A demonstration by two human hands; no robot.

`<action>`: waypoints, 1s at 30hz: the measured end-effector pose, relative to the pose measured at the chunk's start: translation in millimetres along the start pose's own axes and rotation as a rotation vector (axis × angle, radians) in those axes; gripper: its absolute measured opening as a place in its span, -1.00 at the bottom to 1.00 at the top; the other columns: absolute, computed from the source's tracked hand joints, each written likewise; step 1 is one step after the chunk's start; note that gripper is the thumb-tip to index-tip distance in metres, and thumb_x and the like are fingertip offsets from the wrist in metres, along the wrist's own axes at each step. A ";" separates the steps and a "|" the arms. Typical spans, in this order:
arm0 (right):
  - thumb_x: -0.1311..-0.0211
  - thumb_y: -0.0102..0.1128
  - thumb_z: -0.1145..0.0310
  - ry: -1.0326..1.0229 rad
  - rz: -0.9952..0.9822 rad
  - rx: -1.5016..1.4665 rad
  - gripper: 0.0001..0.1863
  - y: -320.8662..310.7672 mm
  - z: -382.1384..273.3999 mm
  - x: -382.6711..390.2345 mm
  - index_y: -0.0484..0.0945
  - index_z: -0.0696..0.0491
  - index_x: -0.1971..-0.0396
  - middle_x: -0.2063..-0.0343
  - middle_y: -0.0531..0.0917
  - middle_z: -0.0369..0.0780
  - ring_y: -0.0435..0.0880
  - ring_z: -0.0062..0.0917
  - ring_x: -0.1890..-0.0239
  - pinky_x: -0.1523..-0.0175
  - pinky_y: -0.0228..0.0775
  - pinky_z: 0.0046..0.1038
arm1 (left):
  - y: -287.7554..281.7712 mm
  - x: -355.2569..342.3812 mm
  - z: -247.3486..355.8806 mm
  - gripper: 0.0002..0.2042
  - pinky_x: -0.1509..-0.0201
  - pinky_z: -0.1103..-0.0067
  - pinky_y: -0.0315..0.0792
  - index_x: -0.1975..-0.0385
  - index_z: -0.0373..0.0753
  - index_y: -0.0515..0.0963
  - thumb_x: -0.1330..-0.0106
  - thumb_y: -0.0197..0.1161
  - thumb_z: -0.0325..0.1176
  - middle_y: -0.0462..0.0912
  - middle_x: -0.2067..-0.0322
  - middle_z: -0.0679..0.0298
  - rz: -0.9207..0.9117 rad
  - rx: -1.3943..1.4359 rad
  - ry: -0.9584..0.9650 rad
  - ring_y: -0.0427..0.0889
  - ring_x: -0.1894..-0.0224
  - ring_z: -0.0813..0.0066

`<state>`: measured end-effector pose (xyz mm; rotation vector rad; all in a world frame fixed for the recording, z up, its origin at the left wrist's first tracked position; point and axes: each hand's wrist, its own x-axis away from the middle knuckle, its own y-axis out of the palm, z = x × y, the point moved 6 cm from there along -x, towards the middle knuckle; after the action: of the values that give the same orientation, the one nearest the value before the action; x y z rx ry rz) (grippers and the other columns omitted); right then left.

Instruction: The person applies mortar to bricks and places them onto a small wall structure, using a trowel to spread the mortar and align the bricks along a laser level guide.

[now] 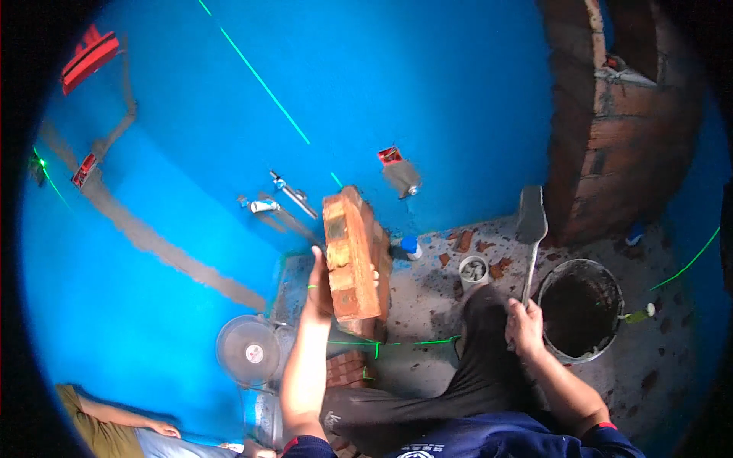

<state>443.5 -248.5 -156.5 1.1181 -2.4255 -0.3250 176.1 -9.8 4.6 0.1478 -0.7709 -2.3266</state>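
Observation:
My left hand [319,286] grips an orange-red brick [350,259], its thumb along the left side and fingertips showing at the right. The brick stands tilted on end in front of more brickwork [384,263]; whether they touch I cannot tell. To the right, my right hand [524,327] is closed around the handle of a bricklayer's trowel [532,215]. Its grey blade points up and away, above the floor. Beside that hand stands a round bucket [580,309] with dark mortar inside.
A small white pot of grey lumps [473,270] and a blue-capped bottle [411,248] stand among brick rubble. Brickwork [634,130] rises at the right. Pipe fittings [292,195] jut from the blue wall. A lidded bucket [248,349] and another person's arm [126,416] are at lower left.

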 end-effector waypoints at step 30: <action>0.07 0.15 0.38 0.851 -0.655 2.205 -0.80 -266.5 -133.0 -18.4 0.63 0.14 0.44 0.47 0.66 -0.12 0.65 -0.39 0.45 0.40 0.51 -0.31 | 33.2 -72.9 -292.2 -0.29 -0.22 0.17 0.33 -0.28 -0.23 0.15 -0.10 0.22 -0.18 0.35 -0.15 0.13 0.277 0.471 0.006 0.37 -0.18 0.14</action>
<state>694.6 -409.5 -149.4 1.8503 -0.7010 2.4654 338.5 -126.5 -223.0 0.2369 -1.2437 -1.8541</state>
